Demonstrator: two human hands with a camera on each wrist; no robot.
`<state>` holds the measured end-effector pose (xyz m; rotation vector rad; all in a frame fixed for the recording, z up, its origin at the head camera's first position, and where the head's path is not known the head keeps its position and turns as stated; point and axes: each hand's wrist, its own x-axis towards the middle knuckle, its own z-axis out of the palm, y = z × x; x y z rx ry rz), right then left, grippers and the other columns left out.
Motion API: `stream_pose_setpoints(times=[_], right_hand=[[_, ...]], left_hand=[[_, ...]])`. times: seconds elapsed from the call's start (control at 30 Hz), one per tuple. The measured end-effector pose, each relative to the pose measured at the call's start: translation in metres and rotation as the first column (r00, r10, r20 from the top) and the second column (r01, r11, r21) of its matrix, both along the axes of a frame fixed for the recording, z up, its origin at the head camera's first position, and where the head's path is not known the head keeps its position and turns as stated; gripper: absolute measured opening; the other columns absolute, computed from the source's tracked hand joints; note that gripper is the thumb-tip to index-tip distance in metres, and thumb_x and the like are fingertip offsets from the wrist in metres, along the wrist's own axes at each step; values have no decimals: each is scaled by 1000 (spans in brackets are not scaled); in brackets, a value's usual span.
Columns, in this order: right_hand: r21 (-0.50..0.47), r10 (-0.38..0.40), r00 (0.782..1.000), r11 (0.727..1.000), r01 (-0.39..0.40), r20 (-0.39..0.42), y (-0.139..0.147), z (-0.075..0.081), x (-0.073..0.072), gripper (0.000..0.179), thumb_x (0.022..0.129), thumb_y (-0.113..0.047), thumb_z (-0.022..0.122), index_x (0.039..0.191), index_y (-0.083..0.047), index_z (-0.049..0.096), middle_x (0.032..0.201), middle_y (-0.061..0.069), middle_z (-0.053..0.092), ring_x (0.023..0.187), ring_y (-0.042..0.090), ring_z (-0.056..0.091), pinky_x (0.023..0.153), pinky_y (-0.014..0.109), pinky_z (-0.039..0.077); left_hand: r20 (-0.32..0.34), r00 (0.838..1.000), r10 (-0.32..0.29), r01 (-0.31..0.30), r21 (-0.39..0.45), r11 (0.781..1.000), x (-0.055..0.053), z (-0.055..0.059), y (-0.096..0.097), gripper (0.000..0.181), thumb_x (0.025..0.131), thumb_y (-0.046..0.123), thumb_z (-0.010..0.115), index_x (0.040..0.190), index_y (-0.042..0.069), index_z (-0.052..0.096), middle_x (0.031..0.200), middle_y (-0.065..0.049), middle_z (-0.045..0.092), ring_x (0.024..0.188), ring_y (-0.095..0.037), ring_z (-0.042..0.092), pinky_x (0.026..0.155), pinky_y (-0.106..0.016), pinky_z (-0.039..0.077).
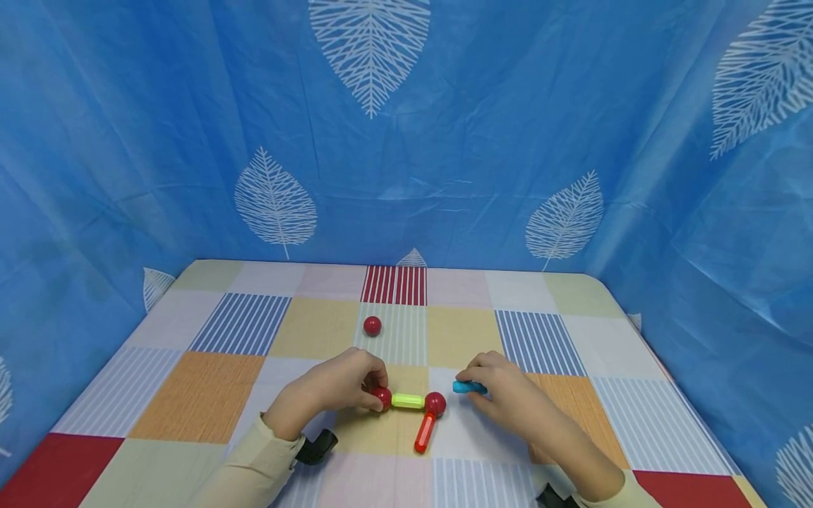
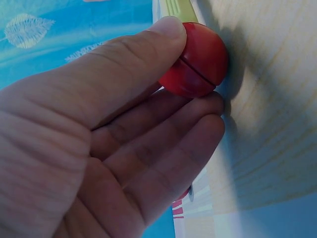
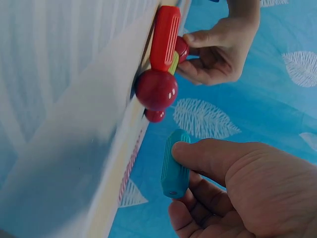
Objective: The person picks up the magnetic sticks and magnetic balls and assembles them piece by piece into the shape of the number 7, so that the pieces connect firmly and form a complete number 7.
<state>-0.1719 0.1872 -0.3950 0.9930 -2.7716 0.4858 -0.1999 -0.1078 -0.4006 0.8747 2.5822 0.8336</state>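
On the patchwork tablecloth, a yellow-green rod [image 1: 408, 401] links two red balls. My left hand [image 1: 346, 381] pinches the left red ball [image 2: 202, 59] between thumb and fingers. The right red ball [image 1: 435, 403] also has a red rod [image 1: 424, 432] joined to it, pointing toward me. To the right of this assembly, my right hand [image 1: 508, 395] holds a ribbed blue rod [image 3: 175, 163] between thumb and fingers. One end of the blue rod faces the right red ball, with a gap between them.
A loose red ball [image 1: 372, 325] lies farther back on the tablecloth [image 1: 317, 324], beyond my left hand. Blue curtains [image 1: 444, 141] with white leaf prints stand behind the table and at both sides.
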Motion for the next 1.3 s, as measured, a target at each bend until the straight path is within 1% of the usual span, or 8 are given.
stream_pose_setpoints(times=[0.23,0.43,0.67,0.9,1.03,1.13,1.3], right_hand=[[-4,38,999,999,-38,17,-9,2,7,21,80,-9,80,100,-12,74,97,-8,62,94,9,54,79,25,52],[-36,96,995,995,-95,24,-18,-1,10,19,80,-7,79,98,-12,74,94,-9,60,91,9,52,78,24,51],[-28,157,985,988,-155,66,-30,-2,15,18,84,-10,76,102,-12,74,96,-9,59,95,8,52,81,23,49],[-32,221,973,975,-220,69,-45,-7,19,14,85,-12,76,99,-12,74,95,-9,59,93,7,52,80,20,48],[-19,250,964,968,-249,89,-53,-9,23,15,85,-13,76,100,-12,74,96,-10,59,94,6,53,81,18,47],[-12,269,959,963,-269,86,-57,-10,25,15,85,-14,77,99,-12,74,95,-10,59,93,6,52,80,16,46],[-1,320,947,948,-320,20,-64,-13,28,12,85,-16,77,96,-15,73,91,-10,57,91,5,52,80,14,44]], left_hand=[[10,1000,7,-7,-8,1000,1,2,1,19,76,13,84,82,15,66,74,12,61,69,-4,58,67,-22,50],[4,1000,11,-11,-13,1000,1,2,1,19,75,14,85,81,15,67,74,13,61,69,-4,58,67,-22,50],[-1,1000,4,-4,-15,1000,0,1,1,20,76,15,85,81,15,66,74,13,61,69,-4,58,68,-22,50],[-4,1000,-3,3,-8,1000,-1,1,0,19,76,15,85,81,15,66,74,13,61,68,-4,58,67,-22,50],[-10,1000,-9,9,-4,1000,-1,1,-1,19,76,16,85,81,15,66,74,13,61,68,-3,58,67,-21,50],[-13,1000,-16,16,1,1000,-1,0,-1,19,76,16,85,82,14,67,74,13,61,69,-3,58,67,-21,50],[-14,1000,-20,20,6,1000,-1,0,-1,18,77,16,84,81,14,67,74,13,61,69,-3,58,67,-21,50]])
